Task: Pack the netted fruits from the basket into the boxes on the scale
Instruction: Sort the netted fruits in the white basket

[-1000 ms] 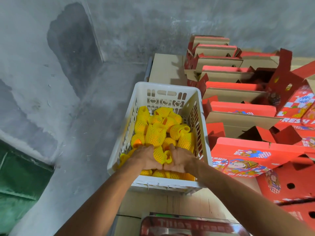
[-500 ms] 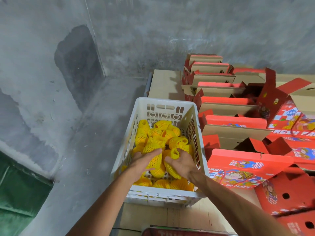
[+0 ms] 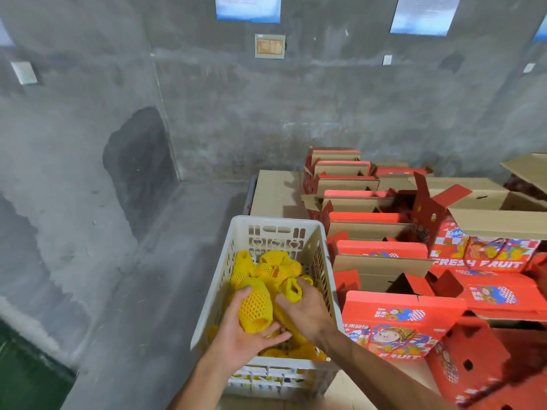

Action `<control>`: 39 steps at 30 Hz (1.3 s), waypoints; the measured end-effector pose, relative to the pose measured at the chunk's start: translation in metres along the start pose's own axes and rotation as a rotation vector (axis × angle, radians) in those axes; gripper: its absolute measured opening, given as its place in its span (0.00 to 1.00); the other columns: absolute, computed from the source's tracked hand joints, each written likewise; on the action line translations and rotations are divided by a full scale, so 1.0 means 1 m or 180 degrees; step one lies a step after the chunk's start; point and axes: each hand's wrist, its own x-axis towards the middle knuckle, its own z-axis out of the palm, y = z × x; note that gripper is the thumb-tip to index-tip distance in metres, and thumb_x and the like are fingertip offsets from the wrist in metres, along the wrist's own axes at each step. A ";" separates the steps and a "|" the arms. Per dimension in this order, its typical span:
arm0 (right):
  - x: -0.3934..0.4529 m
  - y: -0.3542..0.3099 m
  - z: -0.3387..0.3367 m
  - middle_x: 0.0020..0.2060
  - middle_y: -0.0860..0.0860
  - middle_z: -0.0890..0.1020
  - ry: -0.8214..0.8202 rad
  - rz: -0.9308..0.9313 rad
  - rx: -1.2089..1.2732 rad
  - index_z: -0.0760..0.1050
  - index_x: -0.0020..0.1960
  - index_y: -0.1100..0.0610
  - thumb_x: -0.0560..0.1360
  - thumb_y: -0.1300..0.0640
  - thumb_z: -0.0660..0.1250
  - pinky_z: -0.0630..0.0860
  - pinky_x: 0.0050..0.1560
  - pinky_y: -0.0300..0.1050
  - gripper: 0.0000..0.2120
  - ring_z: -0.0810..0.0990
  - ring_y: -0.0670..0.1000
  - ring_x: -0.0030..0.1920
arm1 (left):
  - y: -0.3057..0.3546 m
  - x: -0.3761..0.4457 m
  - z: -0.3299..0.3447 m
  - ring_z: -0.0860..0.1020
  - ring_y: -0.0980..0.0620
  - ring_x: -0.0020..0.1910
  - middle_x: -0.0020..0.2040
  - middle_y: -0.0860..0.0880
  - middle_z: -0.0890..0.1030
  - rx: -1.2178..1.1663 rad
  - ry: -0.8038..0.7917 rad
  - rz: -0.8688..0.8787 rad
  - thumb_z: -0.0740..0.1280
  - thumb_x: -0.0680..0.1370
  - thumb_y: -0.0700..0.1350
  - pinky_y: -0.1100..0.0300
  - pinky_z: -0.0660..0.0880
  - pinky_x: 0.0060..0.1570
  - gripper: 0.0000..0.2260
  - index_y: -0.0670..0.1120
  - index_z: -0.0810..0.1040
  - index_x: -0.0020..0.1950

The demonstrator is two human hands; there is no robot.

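A white plastic basket (image 3: 275, 226) sits in front of me, holding several fruits in yellow foam netting (image 3: 266, 269). My left hand (image 3: 242, 335) cups one netted fruit (image 3: 256, 309) from below, lifted above the pile. My right hand (image 3: 307, 312) grips another netted fruit (image 3: 293, 291) just to its right, fingers curled over it. Both hands are inside the basket, close together. The scale and its box are out of view.
Rows of open red fruit boxes (image 3: 402, 324) with brown cardboard flaps crowd the right side, close against the basket. A flat cardboard sheet (image 3: 275, 193) lies behind the basket. Grey concrete floor and wall (image 3: 118, 232) lie to the left and behind.
Both hands have risen from deep in the pile, each lifting a netted fruit. The camera has tilted up, and the red box at the bottom edge has left the view.
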 end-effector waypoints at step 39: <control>-0.190 -0.114 -0.066 0.67 0.43 0.77 0.1775 -0.1853 -0.0085 0.70 0.73 0.48 0.76 0.39 0.72 0.76 0.66 0.52 0.29 0.75 0.45 0.67 | -0.032 -0.213 0.046 0.77 0.35 0.67 0.70 0.41 0.76 0.0357 -0.0052 0.1677 0.80 0.69 0.52 0.35 0.80 0.52 0.29 0.51 0.77 0.67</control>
